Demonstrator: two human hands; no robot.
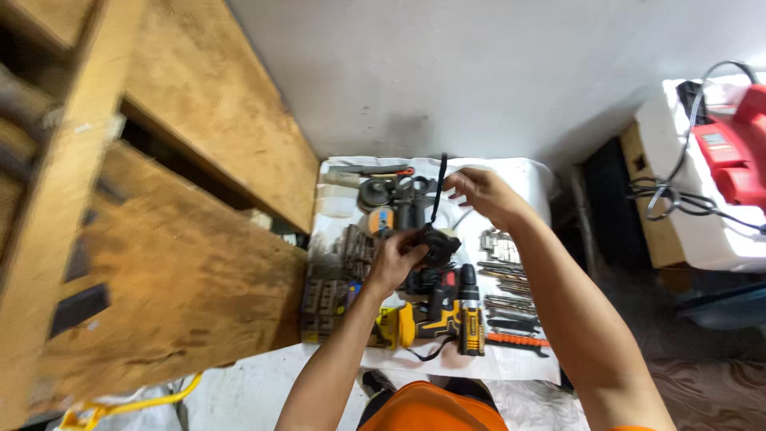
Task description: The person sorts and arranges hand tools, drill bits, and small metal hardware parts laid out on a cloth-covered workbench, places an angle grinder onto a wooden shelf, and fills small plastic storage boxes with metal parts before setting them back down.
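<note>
My left hand (396,257) grips a small black round tool (436,244) over a white cloth (511,363) spread on the floor. My right hand (479,194) pinches a black strap (438,185) that runs up from that tool. Just below my hands lies a yellow and black cordless drill (459,311). Other dark tools sit at the cloth's far end, behind the strap.
A large wooden frame (183,231) stands on the left beside the cloth. Drill bits and a wrench (511,307) lie in a row on the right. A red power tool (738,152) with cables rests on a white box at far right.
</note>
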